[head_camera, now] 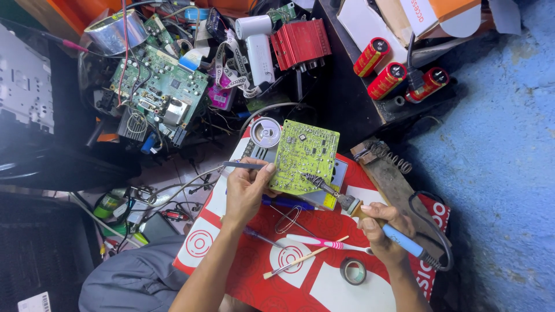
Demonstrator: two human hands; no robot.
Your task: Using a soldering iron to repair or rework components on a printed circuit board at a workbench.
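Red mat (324,277) open between tape roll (352,271) and brush (300,261)

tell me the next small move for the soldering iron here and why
Probably ease the soldering iron tip onto the joint it is aimed at. The right hand has the tip at the yellow-green circuit board, and the left hand steadies the board's edge while gripping a thin metal tool.

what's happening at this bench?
A person is working on a green circuit board lying on a red-and-white surface. The right hand holds a soldering iron with its tip on the board. The left hand steadies the board's edge and holds a thin grey tool. A pink toothbrush lies nearby.
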